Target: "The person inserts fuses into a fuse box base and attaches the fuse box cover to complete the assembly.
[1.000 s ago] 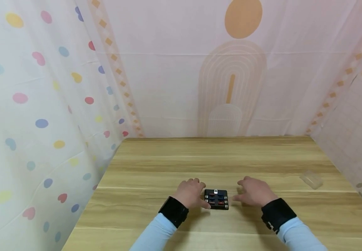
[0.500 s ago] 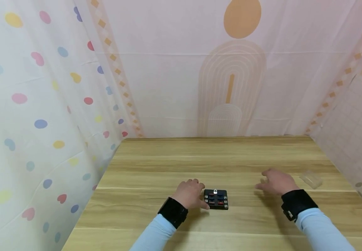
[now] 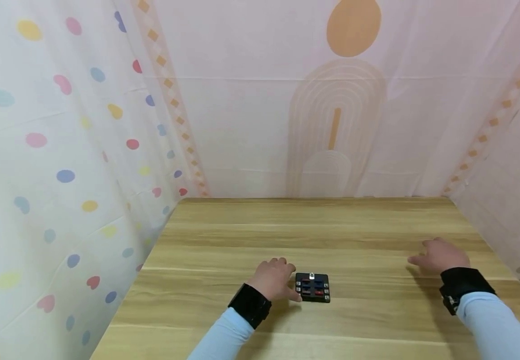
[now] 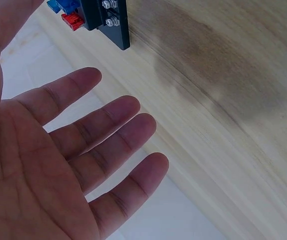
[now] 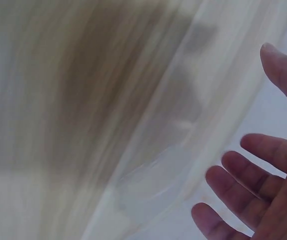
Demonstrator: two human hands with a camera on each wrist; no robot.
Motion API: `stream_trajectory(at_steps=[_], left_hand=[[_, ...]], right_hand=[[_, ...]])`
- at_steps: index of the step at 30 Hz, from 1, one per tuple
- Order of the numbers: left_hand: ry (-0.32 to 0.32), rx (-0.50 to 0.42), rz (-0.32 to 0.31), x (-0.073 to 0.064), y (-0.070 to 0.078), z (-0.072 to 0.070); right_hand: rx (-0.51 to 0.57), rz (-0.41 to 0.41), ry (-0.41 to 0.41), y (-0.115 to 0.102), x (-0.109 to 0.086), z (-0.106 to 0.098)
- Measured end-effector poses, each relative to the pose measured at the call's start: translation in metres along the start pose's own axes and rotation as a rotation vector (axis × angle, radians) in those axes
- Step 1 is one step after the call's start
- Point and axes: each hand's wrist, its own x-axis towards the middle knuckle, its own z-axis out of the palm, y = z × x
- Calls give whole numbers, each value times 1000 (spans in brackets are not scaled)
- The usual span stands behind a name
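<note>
A black fuse block (image 3: 313,287) with red and blue blade fuses and metal screw terminals lies on the wooden table. Beside its left edge is my left hand (image 3: 274,281), fingers spread and relaxed, thumb close to the near left corner; whether it touches cannot be told. The left wrist view has part of the fuse block (image 4: 108,20) at the top, beyond the fingers. Over the table's right side hovers my right hand (image 3: 442,256), holding nothing, its fingers parted. A clear plastic cover (image 5: 156,185) lies beneath it, blurred in the right wrist view and hidden in the head view.
The wooden table (image 3: 260,225) reaches back to a pale patterned curtain (image 3: 250,125). A dotted curtain (image 3: 61,200) hangs along the left side, and another pale cloth (image 3: 503,200) borders the right edge.
My right hand has moved right from beside the fuse block to over the clear cover, which it now hides in the head view. My left hand has stayed put.
</note>
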Motion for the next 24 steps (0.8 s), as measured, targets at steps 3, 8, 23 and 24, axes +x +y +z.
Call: stream_trajectory(at_steps=[3,8,23,24], left_hand=[[-5,-3,0,-1,1,-1],[-5,0,-10,-1,3,-3],[-5,6,-7,-1,4,-2],[-8,8,-9,-1,4,-2]], right_hand=[[-4,34,-12,16,-2,-4],[8,121,-14,37,-9,-7],[19,181,-24,64,-18,9],[18,180,-24,64,-17,10]])
